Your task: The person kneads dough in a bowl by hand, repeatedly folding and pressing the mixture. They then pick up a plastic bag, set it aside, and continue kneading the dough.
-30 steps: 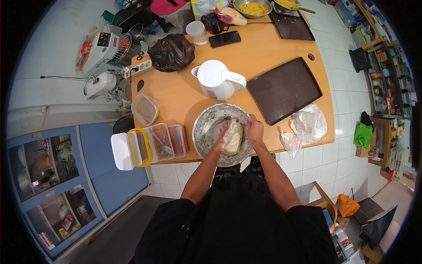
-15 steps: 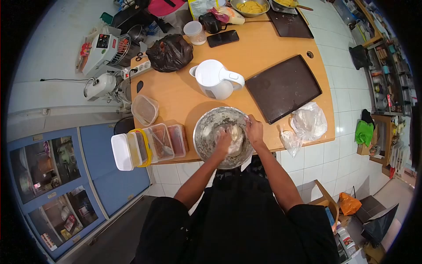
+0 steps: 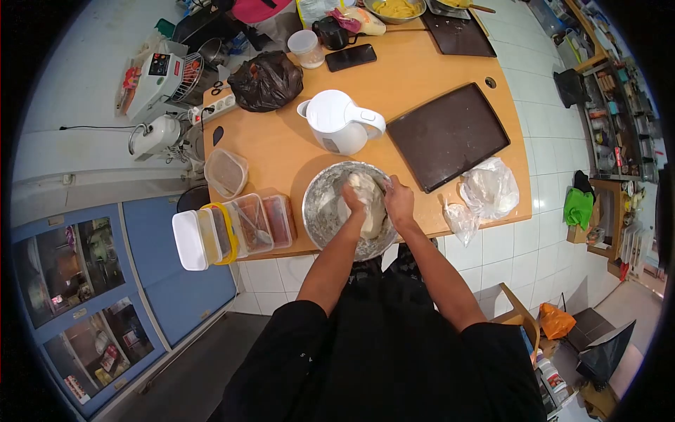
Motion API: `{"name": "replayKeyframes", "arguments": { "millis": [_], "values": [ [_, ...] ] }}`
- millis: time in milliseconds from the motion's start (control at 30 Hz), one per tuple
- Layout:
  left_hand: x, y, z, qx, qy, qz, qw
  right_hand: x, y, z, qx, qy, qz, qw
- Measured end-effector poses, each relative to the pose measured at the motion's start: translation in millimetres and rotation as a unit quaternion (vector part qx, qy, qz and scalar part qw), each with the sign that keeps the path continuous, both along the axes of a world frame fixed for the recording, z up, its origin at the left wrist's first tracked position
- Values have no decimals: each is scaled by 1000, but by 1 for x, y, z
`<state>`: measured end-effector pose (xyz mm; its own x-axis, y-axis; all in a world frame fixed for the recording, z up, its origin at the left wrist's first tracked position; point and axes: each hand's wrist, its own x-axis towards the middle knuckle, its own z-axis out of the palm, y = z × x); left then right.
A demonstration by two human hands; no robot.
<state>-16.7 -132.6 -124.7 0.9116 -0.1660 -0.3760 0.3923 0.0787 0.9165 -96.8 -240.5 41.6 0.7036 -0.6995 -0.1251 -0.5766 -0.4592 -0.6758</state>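
Note:
A metal mixing bowl (image 3: 314, 224) sits at the near edge of the table, its inner wall smeared with flour and batter-like residue. Inside it lies a pale lump of dough (image 3: 374, 219). My left hand (image 3: 354, 202) is down in the bowl, its fingers closed round the dough and partly hidden by it. On the bowl's right rim, my right hand (image 3: 399, 202) grips the edge with curled fingers. A white electric kettle (image 3: 339, 121) stands just beyond the bowl.
A dark baking tray (image 3: 450, 137) lies to the right, with plastic bags (image 3: 490, 188) below it. Left of the bowl are plastic containers (image 3: 251, 224) and a lidless tub (image 3: 226, 173). Farther back are a black bag (image 3: 267, 81), a jar (image 3: 306, 49) and a phone (image 3: 351, 58).
My left hand has shifted within the bowl, and the dough now shows as a larger, longer lump. My right hand stays at the rim. The whole view has shifted slightly.

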Motion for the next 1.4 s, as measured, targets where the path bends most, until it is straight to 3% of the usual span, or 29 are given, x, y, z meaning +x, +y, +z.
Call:
{"name": "replayKeyframes", "arguments": {
  "millis": [33, 133, 200, 233, 267, 300, 400, 467, 500, 600, 633, 733, 800, 867, 900, 1000, 1033, 1133, 1167, 1200, 1267, 1400],
  "values": [
    [-1, 3, 11, -92, 63, 17, 994, -1, 2, 1, -14, 9, 9, 1000],
    [2, 29, 38, -206, 187, -109, 954, 4, 4, 12, -22, 29, -10, 999],
    [-2, 45, 123, -211, 90, -317, 920, 3, 0, 1, -14, 17, -22, 1000],
    [15, 41, 122, -29, 236, -402, 884, 4, -2, 0, -9, 12, -28, 999],
    [11, 51, 125, 113, 15, -494, 862, 5, -3, -2, -15, 16, -28, 999],
    [0, 68, 129, 247, -208, -546, 773, 6, -6, -3, -22, 20, -27, 999],
    [-1, 91, 158, 252, -231, -568, 748, 7, -7, 2, -15, 20, -23, 999],
    [-3, 85, 185, 395, -315, -544, 670, 7, -5, 3, -15, 11, -12, 1000],
    [4, 73, 208, 437, -260, -556, 657, 6, -3, 1, -21, 4, -2, 1000],
    [8, 62, 165, 406, -110, -471, 775, 6, 4, 4, -26, 5, 15, 1000],
    [6, 42, 177, 499, -85, -439, 743, 8, 7, 6, -24, 7, 18, 1000],
    [-10, 30, 152, 476, -311, -390, 724, 7, 6, -3, -17, 10, -22, 1000],
    [-19, 11, 176, 479, -268, -419, 724, 8, 5, -2, -18, -1, -32, 999],
    [-36, 16, 129, 495, -461, -404, 616, 11, 3, -1, -20, -6, -40, 999],
    [-44, 24, 109, 467, -464, -397, 639, 11, 4, -2, -20, -5, -46, 999],
    [-42, 27, 111, 468, -384, -430, 670, 11, 4, 0, -23, 10, -49, 998],
    [-35, 24, 100, 442, -450, -360, 687, 9, 7, 1, -23, 18, -47, 998],
    [3, -2, 80, 452, -163, -418, 771, 9, 7, -1, -30, 15, -45, 998],
    [6, -1, 60, 274, -88, -332, 898, 10, 7, 1, -29, 12, -45, 999],
    [8, 1, 30, 78, -9, -228, 971, 11, 7, 4, -30, 8, -46, 998],
    [3, 2, 41, -144, 90, -123, 978, 6, 6, 5, -31, -2, -54, 998],
    [-17, 36, 115, -189, 194, -176, 946, 5, 1, 0, -32, -14, -72, 997]
  ]
}}
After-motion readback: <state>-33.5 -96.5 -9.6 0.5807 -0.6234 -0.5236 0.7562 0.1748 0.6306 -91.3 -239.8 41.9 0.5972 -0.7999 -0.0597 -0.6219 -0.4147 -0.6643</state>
